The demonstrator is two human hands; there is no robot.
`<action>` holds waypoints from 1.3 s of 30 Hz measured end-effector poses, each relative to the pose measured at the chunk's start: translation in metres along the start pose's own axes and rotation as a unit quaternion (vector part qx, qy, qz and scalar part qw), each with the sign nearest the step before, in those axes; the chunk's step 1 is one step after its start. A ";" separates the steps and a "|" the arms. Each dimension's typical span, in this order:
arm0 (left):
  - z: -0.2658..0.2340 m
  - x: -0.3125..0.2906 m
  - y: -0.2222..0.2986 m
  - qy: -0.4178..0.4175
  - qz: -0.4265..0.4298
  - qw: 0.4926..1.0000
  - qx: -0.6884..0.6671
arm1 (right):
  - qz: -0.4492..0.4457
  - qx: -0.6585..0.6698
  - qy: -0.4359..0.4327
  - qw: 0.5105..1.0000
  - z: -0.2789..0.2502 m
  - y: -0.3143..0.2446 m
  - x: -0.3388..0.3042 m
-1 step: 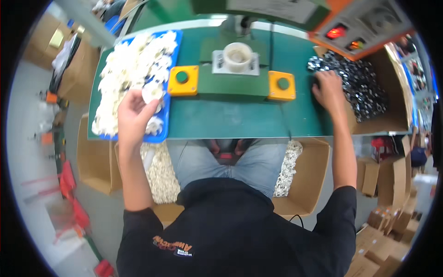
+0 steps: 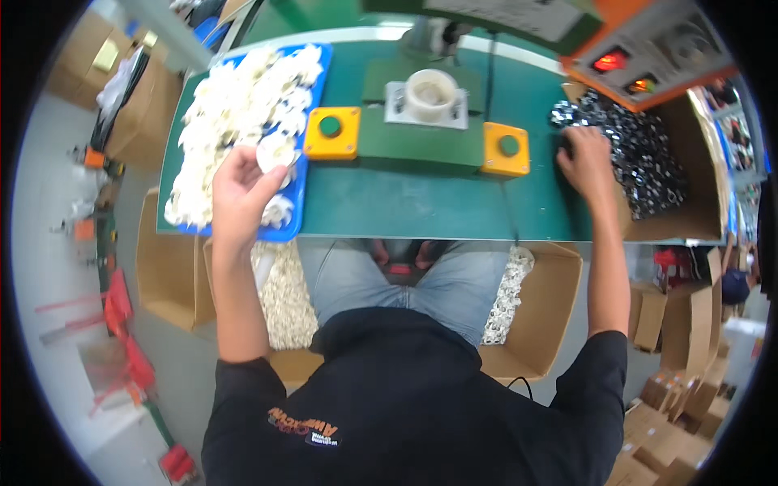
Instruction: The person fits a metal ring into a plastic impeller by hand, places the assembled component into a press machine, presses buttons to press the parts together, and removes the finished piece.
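In my left hand [image 2: 240,194] a white round plastic part [image 2: 274,155] is pinched between thumb and fingers, above a blue tray [image 2: 297,190] heaped with similar white parts [image 2: 235,105]. At the right, my right hand [image 2: 587,158] rests at the near-left edge of a pile of shiny black and silver small parts [image 2: 648,166]. Its fingers are bent together, and what they grip, if anything, is hidden. Between the hands stands a green press base with a white round holder [image 2: 430,95] on a metal plate.
Yellow button boxes with green buttons, one left [image 2: 332,134] and one right [image 2: 506,149], flank the press. An orange control box [image 2: 640,53] with lit switches overhangs the far right. The black parts sit in a cardboard box [image 2: 707,174]. Below the table edge are cartons of white parts [image 2: 288,300].
The whole view has shifted slightly, so the table sits a little higher and further right. Both hands keep nearly the same places, the left still holding the white part.
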State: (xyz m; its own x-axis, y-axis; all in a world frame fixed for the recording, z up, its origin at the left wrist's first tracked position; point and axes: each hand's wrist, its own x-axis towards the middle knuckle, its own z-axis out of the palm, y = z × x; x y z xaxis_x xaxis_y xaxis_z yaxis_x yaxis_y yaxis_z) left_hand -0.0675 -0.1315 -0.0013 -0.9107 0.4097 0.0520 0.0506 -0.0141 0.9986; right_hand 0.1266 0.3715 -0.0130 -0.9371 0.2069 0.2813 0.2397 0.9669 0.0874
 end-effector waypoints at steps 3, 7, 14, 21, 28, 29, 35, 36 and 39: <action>0.004 0.000 0.000 -0.036 0.063 0.991 -0.116 | -0.026 0.043 0.058 0.997 -0.007 -0.002 0.004; 0.009 0.001 0.002 -0.093 0.081 0.984 -0.130 | -0.031 0.166 0.168 0.971 -0.041 -0.049 -0.009; 0.067 -0.029 -0.004 -0.205 -0.002 0.965 -0.165 | -0.232 0.412 0.155 0.868 -0.085 -0.206 -0.010; 0.089 -0.038 -0.005 -0.243 0.004 0.938 -0.245 | -0.220 0.451 0.147 0.853 -0.086 -0.222 -0.009; 0.097 -0.039 -0.006 -0.240 0.081 0.957 -0.142 | -0.241 0.435 0.140 0.856 -0.085 -0.220 -0.014; 0.096 -0.039 -0.006 -0.234 0.109 0.963 -0.082 | -0.240 0.429 0.139 0.860 -0.084 -0.219 -0.015; 0.102 -0.039 -0.002 -0.218 0.141 0.965 -0.024 | -0.217 0.461 0.132 0.850 -0.081 -0.221 -0.020; 0.102 -0.038 -0.003 -0.219 0.141 0.965 -0.024 | -0.216 0.460 0.133 0.851 -0.079 -0.220 -0.021; 0.104 -0.037 -0.006 -0.236 0.130 0.962 -0.047 | -0.194 0.482 0.121 0.846 -0.072 -0.220 -0.024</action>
State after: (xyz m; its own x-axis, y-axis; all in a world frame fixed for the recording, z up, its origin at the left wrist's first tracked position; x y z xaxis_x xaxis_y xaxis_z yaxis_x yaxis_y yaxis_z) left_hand 0.0089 -0.0518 -0.0096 -0.5837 0.7495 0.3124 0.1929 -0.2457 0.9500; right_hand 0.1148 0.1427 0.0302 -0.7907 -0.0780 0.6072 -0.5017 0.6510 -0.5697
